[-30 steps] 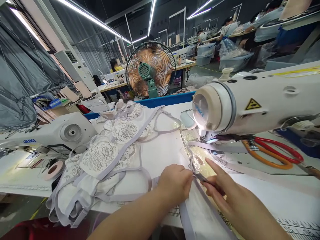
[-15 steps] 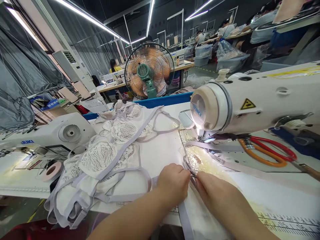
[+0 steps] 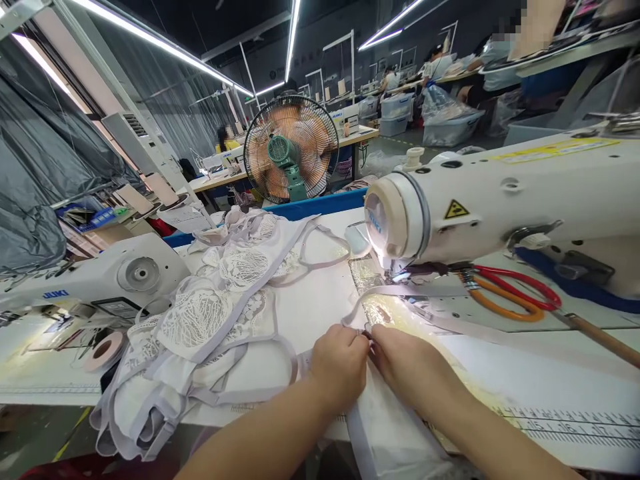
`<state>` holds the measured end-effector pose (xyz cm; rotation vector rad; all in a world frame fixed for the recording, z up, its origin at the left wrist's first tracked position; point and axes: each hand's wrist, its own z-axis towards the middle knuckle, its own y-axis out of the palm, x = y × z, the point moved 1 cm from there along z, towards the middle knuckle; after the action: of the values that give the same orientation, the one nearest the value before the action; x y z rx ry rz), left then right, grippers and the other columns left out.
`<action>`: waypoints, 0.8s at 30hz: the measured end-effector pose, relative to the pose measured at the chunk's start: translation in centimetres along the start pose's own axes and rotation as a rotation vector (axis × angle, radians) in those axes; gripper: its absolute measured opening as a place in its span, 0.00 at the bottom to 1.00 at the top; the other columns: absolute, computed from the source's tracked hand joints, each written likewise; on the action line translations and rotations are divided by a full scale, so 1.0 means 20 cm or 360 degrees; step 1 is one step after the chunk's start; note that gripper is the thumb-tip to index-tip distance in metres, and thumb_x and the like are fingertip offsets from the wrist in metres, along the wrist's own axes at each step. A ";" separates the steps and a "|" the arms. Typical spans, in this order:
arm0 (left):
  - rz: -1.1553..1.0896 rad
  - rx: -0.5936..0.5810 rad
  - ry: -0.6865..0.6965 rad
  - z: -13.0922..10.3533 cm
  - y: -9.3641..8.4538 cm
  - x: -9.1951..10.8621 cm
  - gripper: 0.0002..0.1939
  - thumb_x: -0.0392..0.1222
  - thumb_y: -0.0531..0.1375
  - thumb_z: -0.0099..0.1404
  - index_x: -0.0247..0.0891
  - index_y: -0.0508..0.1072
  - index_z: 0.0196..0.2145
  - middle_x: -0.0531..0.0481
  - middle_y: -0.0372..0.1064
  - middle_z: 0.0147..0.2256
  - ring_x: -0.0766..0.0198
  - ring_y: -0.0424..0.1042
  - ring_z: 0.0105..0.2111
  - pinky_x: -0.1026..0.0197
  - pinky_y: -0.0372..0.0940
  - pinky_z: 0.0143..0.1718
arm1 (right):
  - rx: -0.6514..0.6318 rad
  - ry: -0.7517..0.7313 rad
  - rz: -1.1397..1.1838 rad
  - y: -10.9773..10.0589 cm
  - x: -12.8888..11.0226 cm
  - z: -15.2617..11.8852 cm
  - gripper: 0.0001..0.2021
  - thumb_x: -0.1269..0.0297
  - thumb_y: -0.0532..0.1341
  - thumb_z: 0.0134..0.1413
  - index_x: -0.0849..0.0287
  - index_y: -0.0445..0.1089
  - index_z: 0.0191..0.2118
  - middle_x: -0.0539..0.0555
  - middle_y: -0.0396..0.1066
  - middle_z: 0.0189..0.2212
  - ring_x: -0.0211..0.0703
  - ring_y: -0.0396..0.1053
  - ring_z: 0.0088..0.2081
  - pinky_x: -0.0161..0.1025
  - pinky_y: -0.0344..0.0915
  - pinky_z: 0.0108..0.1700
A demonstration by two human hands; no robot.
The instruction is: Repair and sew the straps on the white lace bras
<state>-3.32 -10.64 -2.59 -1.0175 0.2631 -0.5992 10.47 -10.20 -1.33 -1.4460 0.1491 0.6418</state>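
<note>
My left hand (image 3: 340, 370) and my right hand (image 3: 415, 367) meet fingertip to fingertip in front of the sewing machine (image 3: 480, 200). Both are closed in a pinch on a narrow grey bra strap (image 3: 356, 309), which curves back toward the needle area. A small dark piece shows between the fingertips, too small to make out. Below the hands, white fabric with a grey edge (image 3: 357, 427) hangs over the table's front edge. To the left of my left hand lies a pile of white lace bras (image 3: 200, 317) with grey trim.
Red-and-orange-handled scissors (image 3: 517, 297) lie under the machine arm, near a wooden-handled tool (image 3: 603, 339). A second sewing machine (image 3: 125, 270) and a tape roll (image 3: 104, 351) are on the left. A large fan (image 3: 291, 150) stands beyond the blue edge (image 3: 320, 205). Printed rulers (image 3: 565, 427) run along the front.
My hands have come closer together at the fingertips, and the strap now bows up in a clearer curve beside them. The view has shifted slightly, moving the machine left in the picture.
</note>
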 end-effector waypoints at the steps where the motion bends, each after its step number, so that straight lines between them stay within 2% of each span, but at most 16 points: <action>1: -0.0050 -0.0015 -0.0033 0.00 0.00 -0.01 0.11 0.33 0.47 0.61 0.37 0.63 0.24 0.49 0.64 0.24 0.63 0.61 0.25 0.61 0.54 0.25 | 0.0007 0.0000 0.0022 0.00 0.01 0.01 0.09 0.67 0.47 0.51 0.54 0.49 0.22 0.49 0.60 0.18 0.39 0.56 0.21 0.35 0.45 0.23; 6: -0.0467 -0.0174 -0.0289 0.02 -0.01 -0.05 0.11 0.38 0.48 0.64 0.38 0.65 0.26 0.51 0.65 0.25 0.65 0.63 0.27 0.63 0.58 0.28 | 0.0018 0.0047 0.0166 -0.05 0.07 -0.01 0.11 0.63 0.44 0.55 0.54 0.49 0.23 0.49 0.62 0.19 0.38 0.59 0.21 0.33 0.51 0.23; 9: -0.0590 -0.0248 -0.0398 0.03 -0.01 -0.06 0.10 0.39 0.49 0.63 0.38 0.66 0.27 0.51 0.65 0.25 0.65 0.64 0.27 0.63 0.58 0.30 | 0.0047 0.0054 0.0221 -0.07 0.09 -0.04 0.11 0.61 0.44 0.55 0.54 0.49 0.23 0.48 0.62 0.19 0.38 0.60 0.21 0.33 0.52 0.24; 15: -0.0626 -0.0238 -0.0393 0.03 0.00 -0.06 0.08 0.38 0.51 0.60 0.38 0.66 0.26 0.51 0.65 0.25 0.65 0.63 0.27 0.63 0.57 0.29 | 0.0219 -0.0131 0.0079 -0.03 0.05 -0.05 0.12 0.63 0.44 0.55 0.54 0.50 0.22 0.48 0.60 0.17 0.39 0.59 0.20 0.34 0.50 0.22; 20: -0.0594 -0.0227 -0.0364 0.03 -0.01 -0.05 0.07 0.36 0.51 0.57 0.38 0.62 0.22 0.53 0.61 0.22 0.66 0.59 0.24 0.64 0.54 0.27 | 0.0422 -0.0284 -0.0106 0.03 0.04 -0.04 0.12 0.66 0.46 0.56 0.55 0.52 0.21 0.47 0.58 0.15 0.38 0.58 0.17 0.33 0.47 0.20; 22: -0.0592 -0.0241 -0.0368 0.03 -0.01 -0.04 0.06 0.34 0.51 0.55 0.38 0.60 0.21 0.53 0.60 0.21 0.66 0.59 0.24 0.64 0.53 0.27 | 0.0414 -0.0306 -0.0133 0.05 0.04 -0.04 0.12 0.68 0.46 0.56 0.55 0.53 0.21 0.47 0.59 0.15 0.38 0.59 0.17 0.33 0.46 0.21; 24: -0.0596 -0.0241 -0.0377 0.03 -0.01 -0.04 0.06 0.33 0.51 0.53 0.38 0.60 0.21 0.54 0.60 0.21 0.66 0.59 0.24 0.63 0.53 0.27 | 0.0306 -0.0287 -0.0156 0.07 0.04 -0.04 0.11 0.69 0.46 0.54 0.56 0.54 0.22 0.48 0.59 0.16 0.39 0.59 0.18 0.34 0.46 0.22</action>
<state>-3.70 -9.75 -2.11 -1.2856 -0.0966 -0.7967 10.65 -10.75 -3.00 -1.1972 -0.0014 0.6559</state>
